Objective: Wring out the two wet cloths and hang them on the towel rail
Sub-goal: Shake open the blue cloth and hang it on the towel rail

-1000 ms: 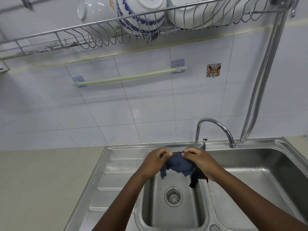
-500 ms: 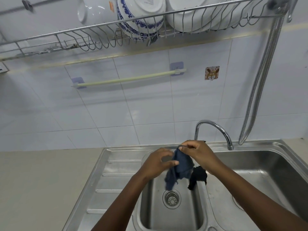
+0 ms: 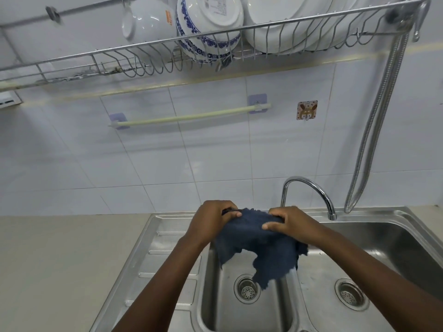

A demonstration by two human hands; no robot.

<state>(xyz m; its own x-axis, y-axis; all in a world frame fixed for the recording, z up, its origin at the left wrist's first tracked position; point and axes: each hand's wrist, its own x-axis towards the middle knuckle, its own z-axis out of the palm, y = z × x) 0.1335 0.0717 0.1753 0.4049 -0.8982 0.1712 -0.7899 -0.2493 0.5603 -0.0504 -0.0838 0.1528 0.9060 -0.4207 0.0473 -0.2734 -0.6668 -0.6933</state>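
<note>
We look down on a stainless steel sink [image 3: 374,219] with two basins set into a pale beige counter [image 3: 67,264], its ribbed draining board on the left. Behind it rises a wall of white tiles [image 3: 148,164], where a pale green towel rail [image 3: 189,116] sits bare on two lilac stick-on mounts. Beside the rail is a small cartoon hook sticker [image 3: 307,110]. Above, a wire dish rack [image 3: 167,53] carries a white bowl, a blue-patterned bowl [image 3: 206,22] and white plates. A curved chrome tap [image 3: 309,190] arches over the sink, and a flexible metal hose [image 3: 376,130] hangs down the wall to the right.

Over the left basin, the left hand [image 3: 211,224] and the right hand [image 3: 290,224] each grip the top edge of a dark blue cloth [image 3: 256,245], fingers clenched on the fabric. It hangs opened out between them, its ragged lower edge dangling above the drain [image 3: 247,289].

Half a second ago the cloth was a narrow bunch pinched between hands held close together; now the hands are further apart and the fabric is spread wide. A darker scrap showed below the right hand then; we cannot tell whether that second cloth is now hidden behind the blue one.
</note>
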